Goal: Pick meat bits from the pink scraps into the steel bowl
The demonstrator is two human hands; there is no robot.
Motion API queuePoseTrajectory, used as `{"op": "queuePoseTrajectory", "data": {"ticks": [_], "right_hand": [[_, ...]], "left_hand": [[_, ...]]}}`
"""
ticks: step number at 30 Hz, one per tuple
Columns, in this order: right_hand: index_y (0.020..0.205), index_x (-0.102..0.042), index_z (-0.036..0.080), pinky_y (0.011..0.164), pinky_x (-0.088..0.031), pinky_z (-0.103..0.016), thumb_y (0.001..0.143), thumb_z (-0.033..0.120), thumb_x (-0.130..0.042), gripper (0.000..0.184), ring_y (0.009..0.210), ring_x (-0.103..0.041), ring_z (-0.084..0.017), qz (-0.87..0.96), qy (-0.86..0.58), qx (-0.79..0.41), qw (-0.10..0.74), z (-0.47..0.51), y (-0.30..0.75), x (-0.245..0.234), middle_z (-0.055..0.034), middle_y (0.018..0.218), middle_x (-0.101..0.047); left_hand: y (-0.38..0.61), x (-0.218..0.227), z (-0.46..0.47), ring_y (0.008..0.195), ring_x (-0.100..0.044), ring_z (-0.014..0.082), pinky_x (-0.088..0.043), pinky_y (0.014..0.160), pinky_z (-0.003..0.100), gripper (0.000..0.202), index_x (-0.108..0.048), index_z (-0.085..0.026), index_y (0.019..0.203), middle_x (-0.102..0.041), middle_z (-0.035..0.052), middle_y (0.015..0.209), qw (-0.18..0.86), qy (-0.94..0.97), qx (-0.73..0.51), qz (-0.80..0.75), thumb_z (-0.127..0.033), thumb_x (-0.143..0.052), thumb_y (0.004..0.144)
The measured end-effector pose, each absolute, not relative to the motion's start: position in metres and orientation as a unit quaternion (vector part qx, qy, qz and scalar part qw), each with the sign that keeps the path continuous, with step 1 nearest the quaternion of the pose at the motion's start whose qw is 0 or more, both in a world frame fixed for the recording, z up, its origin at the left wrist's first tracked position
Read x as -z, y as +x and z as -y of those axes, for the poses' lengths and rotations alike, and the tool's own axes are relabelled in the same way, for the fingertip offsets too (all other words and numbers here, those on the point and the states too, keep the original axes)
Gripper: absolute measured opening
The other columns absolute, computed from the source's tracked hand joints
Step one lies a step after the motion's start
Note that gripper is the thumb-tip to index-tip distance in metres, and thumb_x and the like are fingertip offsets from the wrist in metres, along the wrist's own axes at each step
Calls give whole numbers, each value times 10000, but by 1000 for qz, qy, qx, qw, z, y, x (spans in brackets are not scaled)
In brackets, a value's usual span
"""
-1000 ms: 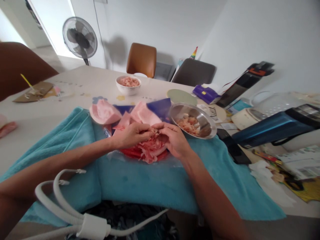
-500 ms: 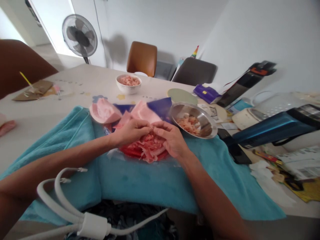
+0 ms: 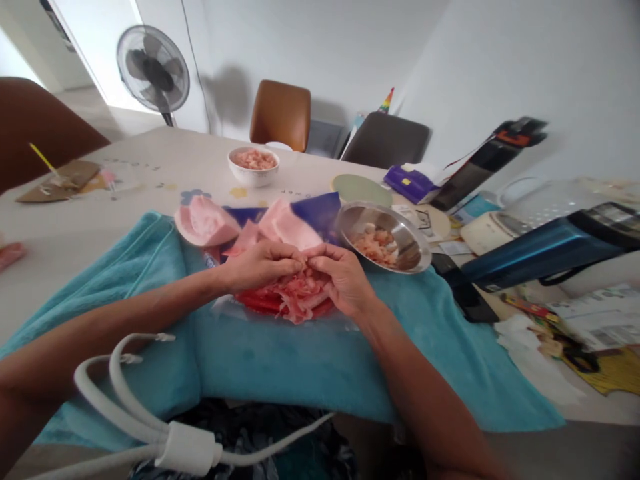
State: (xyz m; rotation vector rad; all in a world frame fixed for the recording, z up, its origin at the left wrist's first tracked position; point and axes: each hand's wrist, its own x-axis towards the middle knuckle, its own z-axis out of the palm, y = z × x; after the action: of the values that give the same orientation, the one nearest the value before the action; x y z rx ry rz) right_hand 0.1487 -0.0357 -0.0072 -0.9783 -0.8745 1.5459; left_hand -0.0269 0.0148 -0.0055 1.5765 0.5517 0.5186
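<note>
My left hand (image 3: 263, 265) and my right hand (image 3: 345, 277) meet fingertip to fingertip, both pinching a small piece of what looks like pink pomelo flesh, mostly hidden by the fingers. Directly beneath them lies a heap of torn pink membrane (image 3: 300, 297) on a red surface over clear plastic. Behind the hands, thick spongy pink rind (image 3: 285, 225) rests on dark blue sheeting, and a curved rind piece (image 3: 205, 223) is farther left. A steel bowl (image 3: 417, 257) with some pink pulp stands tilted just beyond my right hand.
A turquoise towel (image 3: 295, 367) covers the near table edge. Farther back stands a white bowl (image 3: 253, 176) heaped with pulp. On the right are a blue bottle (image 3: 530, 257), a black phone (image 3: 467, 293) and a purple pack (image 3: 410, 183). White cables (image 3: 187, 450) hang close in front.
The whole view has shifted slightly. My fingertips stay together over the heap, with the right fingers a little more closed; otherwise the objects keep their places.
</note>
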Motion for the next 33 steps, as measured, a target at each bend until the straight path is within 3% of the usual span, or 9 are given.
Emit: {"op": "queuePoseTrajectory", "data": {"ticks": [5,11,15,20,26,30,33], "right_hand": [[733,-684,157,415,-424,-179,641,196,-751,120,435,-552,-75,377,-364,-686,505,34,153,6,26,537,-644],[778,-704,151,471,-460,-194,704,309,-782,191,507,-578,-78,393,-376,-675,499,35,158,4,14,617,-657],[769,-694,159,552,-481,-205,642,263,-819,206,580,-596,-78,401,-414,-651,494,37,157,3,15,685,-676],[715,-671,157,481,-411,-195,637,257,-802,182,500,-531,-59,436,-434,-628,476,37,155,5,29,628,-653],[669,-647,170,428,-376,-183,639,244,-757,136,455,-499,-61,417,-420,-615,521,39,149,6,42,547,-616],[653,-643,164,403,-371,-169,626,241,-773,153,449,-483,-60,375,-406,-642,532,36,150,6,40,514,-593],[651,-644,150,384,-362,-152,600,201,-784,157,462,-477,-54,339,-390,-665,540,31,156,7,33,538,-596]], "left_hand": [[-27,5,-16,541,-466,92,-355,522,221,208,-654,-123,821,-556,-5,609,700,651,-212,-203,-325,-610,836],[-28,4,-16,560,-451,86,-354,541,222,202,-593,-134,720,-530,-12,617,677,674,-216,-201,-292,-588,846],[-28,1,-15,553,-405,73,-317,525,214,213,-539,-144,663,-496,-23,617,602,740,-204,-220,-230,-529,858],[-27,-3,-12,532,-376,66,-293,507,212,225,-500,-151,627,-454,-37,574,562,774,-189,-222,-219,-528,840],[-27,-4,-9,498,-415,69,-316,480,203,227,-573,-141,636,-520,-16,544,605,738,-201,-222,-256,-567,832],[-27,-4,-8,474,-422,67,-318,457,197,186,-650,-130,741,-532,-19,546,657,681,-230,-227,-300,-624,813],[-31,-8,-7,450,-418,60,-313,438,187,199,-624,-133,672,-519,-19,513,665,642,-282,-259,-286,-655,795]]}}
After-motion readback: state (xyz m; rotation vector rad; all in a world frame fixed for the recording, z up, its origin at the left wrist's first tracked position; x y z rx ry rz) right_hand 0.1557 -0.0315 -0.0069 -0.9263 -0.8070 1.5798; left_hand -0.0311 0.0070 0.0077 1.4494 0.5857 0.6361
